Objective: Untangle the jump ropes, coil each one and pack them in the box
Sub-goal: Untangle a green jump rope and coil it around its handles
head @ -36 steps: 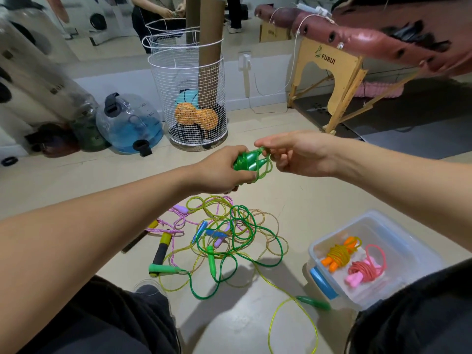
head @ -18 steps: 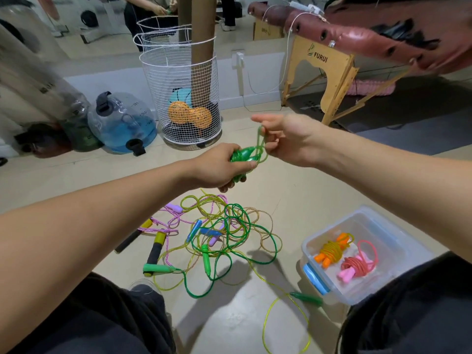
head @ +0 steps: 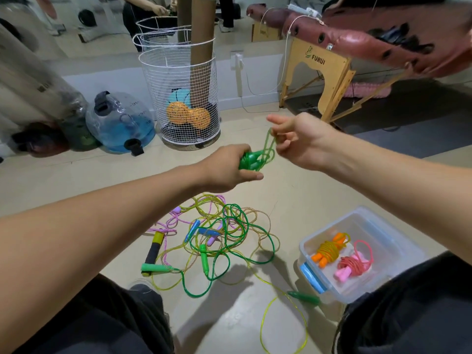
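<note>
Above the floor tangle, the left hand [head: 229,167] grips a coiled green jump rope [head: 251,160]; right-hand fingers [head: 283,139] pinch its loose loop, apparently the tail. Keep wraps snug, then pack into the clear box [head: 370,221].

Two coiled ropes [head: 329,249] in one box [head: 378,221].

The left hand [head: 226,166] hides most of the green bundle [head: 251,160].

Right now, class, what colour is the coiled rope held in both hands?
Green, clearest in the head view: coiled plastic jump rope.
</note>
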